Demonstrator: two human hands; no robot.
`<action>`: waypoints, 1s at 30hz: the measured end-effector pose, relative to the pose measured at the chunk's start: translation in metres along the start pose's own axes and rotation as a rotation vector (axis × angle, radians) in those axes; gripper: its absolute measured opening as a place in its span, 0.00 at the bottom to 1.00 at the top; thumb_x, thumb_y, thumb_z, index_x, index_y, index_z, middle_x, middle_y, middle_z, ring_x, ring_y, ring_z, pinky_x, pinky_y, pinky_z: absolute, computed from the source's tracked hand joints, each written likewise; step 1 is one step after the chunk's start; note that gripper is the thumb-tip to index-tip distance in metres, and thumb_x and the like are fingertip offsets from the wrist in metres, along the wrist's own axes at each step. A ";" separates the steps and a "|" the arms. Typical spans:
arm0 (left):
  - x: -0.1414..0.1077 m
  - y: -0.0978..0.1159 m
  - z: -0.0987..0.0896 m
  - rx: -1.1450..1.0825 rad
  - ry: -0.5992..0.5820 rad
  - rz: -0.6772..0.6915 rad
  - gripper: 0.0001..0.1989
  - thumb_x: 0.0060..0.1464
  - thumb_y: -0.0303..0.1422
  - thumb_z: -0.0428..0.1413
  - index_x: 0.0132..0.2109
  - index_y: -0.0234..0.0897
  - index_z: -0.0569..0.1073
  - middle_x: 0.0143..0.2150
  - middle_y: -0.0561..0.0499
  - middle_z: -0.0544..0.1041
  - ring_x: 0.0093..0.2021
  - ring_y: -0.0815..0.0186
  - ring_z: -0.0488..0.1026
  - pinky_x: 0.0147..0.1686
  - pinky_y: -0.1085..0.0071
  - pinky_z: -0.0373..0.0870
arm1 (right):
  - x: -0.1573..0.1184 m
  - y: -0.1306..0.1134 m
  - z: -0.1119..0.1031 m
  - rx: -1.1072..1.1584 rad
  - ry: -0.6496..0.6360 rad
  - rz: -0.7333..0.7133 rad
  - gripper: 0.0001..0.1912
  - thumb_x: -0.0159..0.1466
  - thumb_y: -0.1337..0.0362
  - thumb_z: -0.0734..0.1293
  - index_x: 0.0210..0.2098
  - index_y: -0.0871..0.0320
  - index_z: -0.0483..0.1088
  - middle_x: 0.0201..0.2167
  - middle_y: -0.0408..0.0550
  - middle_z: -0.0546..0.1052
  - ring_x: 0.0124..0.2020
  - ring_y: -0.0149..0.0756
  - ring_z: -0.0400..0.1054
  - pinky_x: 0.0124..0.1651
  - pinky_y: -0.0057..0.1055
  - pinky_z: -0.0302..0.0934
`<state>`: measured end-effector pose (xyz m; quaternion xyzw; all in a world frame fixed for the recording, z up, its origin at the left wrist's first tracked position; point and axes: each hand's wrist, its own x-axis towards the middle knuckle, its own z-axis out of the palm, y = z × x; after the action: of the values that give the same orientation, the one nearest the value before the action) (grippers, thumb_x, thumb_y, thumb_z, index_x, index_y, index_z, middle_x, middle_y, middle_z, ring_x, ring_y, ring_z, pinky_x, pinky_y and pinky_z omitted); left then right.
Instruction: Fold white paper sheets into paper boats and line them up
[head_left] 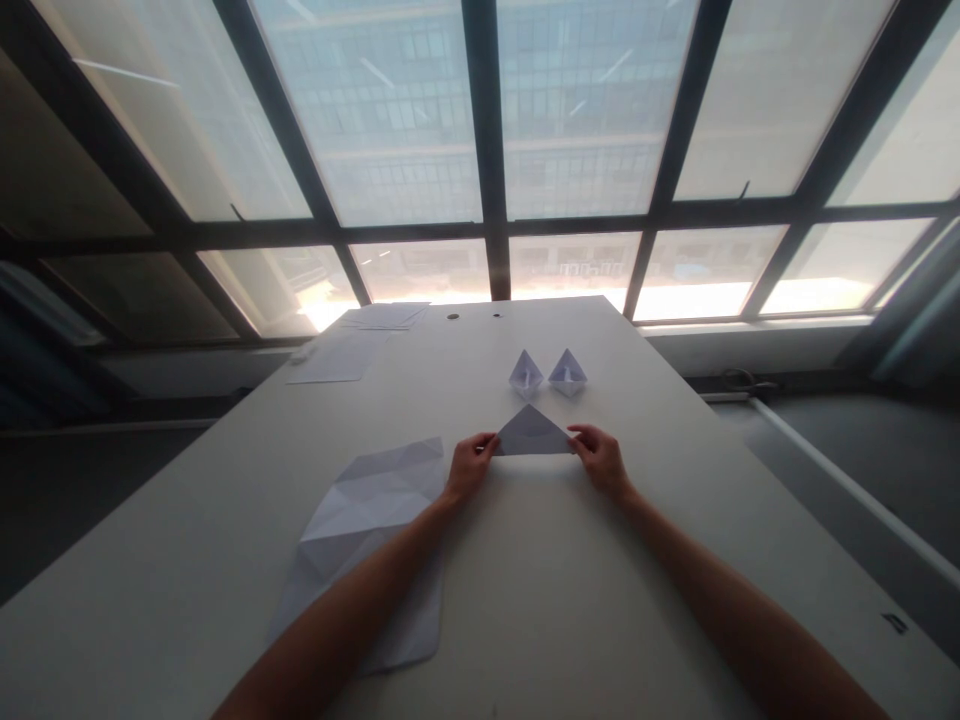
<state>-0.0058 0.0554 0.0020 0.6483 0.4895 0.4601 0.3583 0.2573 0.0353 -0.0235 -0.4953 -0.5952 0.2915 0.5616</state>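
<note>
Here my left hand (471,466) and right hand (600,457) pinch folded paper (532,434); two paper boats (526,376) far, creased sheet (369,508) near left.

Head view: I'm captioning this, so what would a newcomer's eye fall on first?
Probably the bright windows across the top, beyond the table. Next, at the centre, the left hand and right hand hold a paper triangle by two corners. Just beyond it stand two folded shapes.
</note>
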 end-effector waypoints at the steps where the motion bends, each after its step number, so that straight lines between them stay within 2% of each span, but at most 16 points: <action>1: 0.000 0.000 0.000 0.005 -0.014 0.011 0.18 0.56 0.44 0.56 0.41 0.33 0.81 0.36 0.46 0.80 0.36 0.61 0.75 0.37 0.69 0.69 | 0.000 0.000 0.000 -0.004 0.015 0.005 0.16 0.60 0.56 0.68 0.42 0.61 0.75 0.27 0.48 0.78 0.29 0.37 0.72 0.35 0.32 0.65; 6: 0.001 0.002 -0.001 0.052 -0.015 0.112 0.16 0.56 0.43 0.56 0.37 0.36 0.82 0.37 0.46 0.76 0.37 0.63 0.73 0.35 0.71 0.68 | 0.001 -0.002 -0.001 -0.014 0.062 0.027 0.14 0.59 0.55 0.69 0.38 0.60 0.75 0.29 0.50 0.80 0.30 0.40 0.73 0.36 0.34 0.66; 10: 0.000 0.000 -0.001 0.066 0.014 0.109 0.16 0.55 0.44 0.57 0.36 0.37 0.83 0.37 0.47 0.74 0.35 0.65 0.71 0.35 0.72 0.67 | 0.001 -0.003 -0.001 0.010 0.067 0.027 0.13 0.59 0.57 0.69 0.38 0.60 0.74 0.29 0.50 0.80 0.31 0.40 0.74 0.37 0.35 0.66; 15: -0.001 -0.002 -0.001 0.033 -0.070 0.067 0.19 0.58 0.44 0.55 0.42 0.35 0.83 0.33 0.49 0.77 0.34 0.64 0.72 0.34 0.72 0.66 | 0.000 -0.003 -0.001 0.039 0.065 0.028 0.12 0.59 0.57 0.68 0.37 0.59 0.74 0.29 0.50 0.80 0.32 0.40 0.74 0.38 0.34 0.67; 20: -0.002 -0.004 0.000 0.067 -0.113 0.064 0.18 0.57 0.41 0.55 0.47 0.35 0.81 0.40 0.48 0.82 0.40 0.59 0.76 0.42 0.67 0.69 | 0.001 -0.002 -0.002 -0.014 0.076 0.012 0.14 0.60 0.58 0.66 0.41 0.60 0.74 0.29 0.48 0.78 0.30 0.37 0.71 0.36 0.32 0.65; 24: -0.004 -0.006 0.006 0.221 -0.152 0.095 0.18 0.59 0.36 0.53 0.53 0.35 0.78 0.44 0.46 0.82 0.41 0.58 0.78 0.45 0.66 0.70 | 0.002 0.002 -0.004 -0.052 0.105 0.027 0.17 0.59 0.58 0.66 0.44 0.61 0.73 0.29 0.48 0.77 0.28 0.35 0.69 0.33 0.30 0.63; 30: -0.010 -0.003 0.010 0.597 -0.276 0.272 0.21 0.64 0.31 0.47 0.61 0.37 0.70 0.47 0.41 0.80 0.45 0.57 0.76 0.49 0.64 0.66 | 0.002 0.005 -0.008 -0.163 0.095 0.063 0.16 0.57 0.59 0.64 0.43 0.60 0.73 0.28 0.48 0.78 0.29 0.38 0.71 0.37 0.33 0.65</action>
<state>0.0014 0.0459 -0.0063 0.8398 0.4584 0.2483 0.1515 0.2669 0.0374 -0.0260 -0.5712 -0.5736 0.2358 0.5378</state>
